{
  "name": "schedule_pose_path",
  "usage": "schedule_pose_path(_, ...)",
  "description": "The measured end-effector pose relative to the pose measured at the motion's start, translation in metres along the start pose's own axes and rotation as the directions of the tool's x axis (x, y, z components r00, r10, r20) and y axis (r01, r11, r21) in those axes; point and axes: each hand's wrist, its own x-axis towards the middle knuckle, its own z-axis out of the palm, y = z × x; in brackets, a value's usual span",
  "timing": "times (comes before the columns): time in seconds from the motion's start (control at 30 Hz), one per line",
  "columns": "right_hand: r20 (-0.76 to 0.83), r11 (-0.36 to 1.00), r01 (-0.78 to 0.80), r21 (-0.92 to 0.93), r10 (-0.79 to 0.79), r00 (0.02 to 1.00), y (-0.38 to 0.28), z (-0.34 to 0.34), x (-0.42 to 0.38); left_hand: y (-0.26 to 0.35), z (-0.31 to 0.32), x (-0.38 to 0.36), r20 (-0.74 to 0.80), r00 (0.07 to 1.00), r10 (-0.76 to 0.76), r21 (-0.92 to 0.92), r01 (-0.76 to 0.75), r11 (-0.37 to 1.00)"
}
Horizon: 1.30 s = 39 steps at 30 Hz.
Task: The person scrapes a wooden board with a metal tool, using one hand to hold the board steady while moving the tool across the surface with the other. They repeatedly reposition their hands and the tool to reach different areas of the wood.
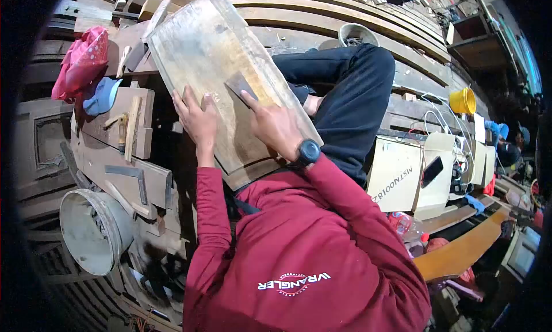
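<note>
Head view, looking down: a long, worn wooden panel with a raised border [192, 50] lies slantwise over the lap of a seated person in a maroon sweatshirt [287, 245] and dark trousers [356, 96]. The left hand [201, 122] rests on the panel's bare middle, fingers spread. The right hand [275, 125], below a round black watch [309, 152], grips a flat, dark rectangular scraper [237, 84] against the panel's face, the index finger extended along it and the other fingers curled under, partly hidden. Left of the panel are a bright pink cloth [86, 58], a light blue cap [102, 96] and an L-shaped metal square [127, 172]; a grimy white bucket [88, 231] is lower left of it. Well to the panel's right, a black phone [432, 171] lies on pale cardboard [397, 176], with a small yellow bucket [462, 100] farther up.
</note>
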Motion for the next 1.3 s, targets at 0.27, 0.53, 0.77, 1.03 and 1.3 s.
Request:
schedule_pose_path(0.27, 0.12, 0.98, -0.068, -0.185, 0.091, 0.989, 0.024, -0.052, -0.098, 0.008, -0.005, -0.002, 0.004, 1.0, -0.024, -0.003, 0.024, 1.0)
schedule_pose_path(0.53, 0.044, 0.996, -0.033, -0.081, 0.037, 0.998, 0.002, -0.017, 0.015, 0.004, -0.004, 0.0, 0.01, 0.999, -0.034, 0.018, 0.034, 0.999)
schedule_pose_path(0.77, 0.109, 0.999, -0.022, -0.035, 0.026, 0.994, -0.005, -0.02, 0.0, 0.002, -0.004, 0.0, -0.018, 1.0, 0.0, -0.003, 0.0, 1.0)
schedule_pose_path(1.03, 0.212, 0.989, -0.063, -0.136, 0.091, 0.973, 0.001, -0.047, -0.072, 0.03, -0.021, 0.007, 0.117, 0.977, -0.181, 0.123, 0.167, 0.978)
schedule_pose_path(1.3, 0.118, 0.992, 0.019, -0.121, -0.005, 0.993, -0.02, -0.027, 0.008, 0.036, 0.022, 0.103, -0.028, 0.999, -0.026, 0.017, 0.027, 0.999)
